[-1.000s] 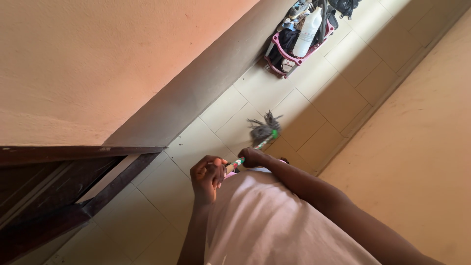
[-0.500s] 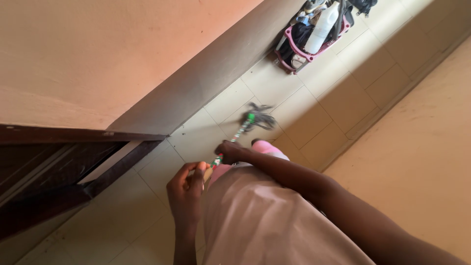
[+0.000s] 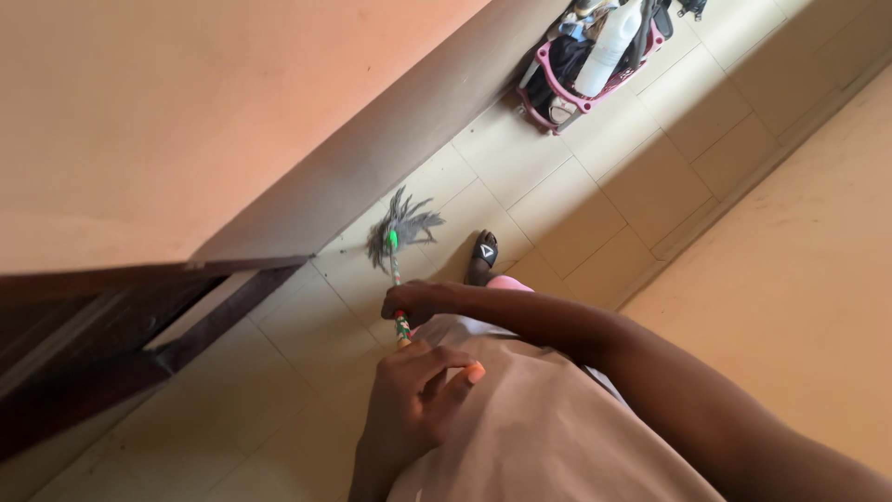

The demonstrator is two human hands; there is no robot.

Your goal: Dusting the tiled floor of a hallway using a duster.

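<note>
Both hands are gripping the mop handle (image 3: pixel 399 307), fingers wrapped around it, right hand (image 3: pixel 418 299) nearer the mop head (image 3: pixel 400 223) lying ahead by the wall base, left hand (image 3: pixel 413 395) capping the top end.

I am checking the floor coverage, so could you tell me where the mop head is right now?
In the head view the mop head lies on the tiled floor left of centre, against the base of the left wall, just left of the sandalled foot.

We stand in a home corridor; tiled floor (image 3: pixel 595 158), peach walls (image 3: pixel 186 121), wooden door (image 3: pixel 84 344), pink basket (image 3: pixel 595 93) of household clutter.
</note>
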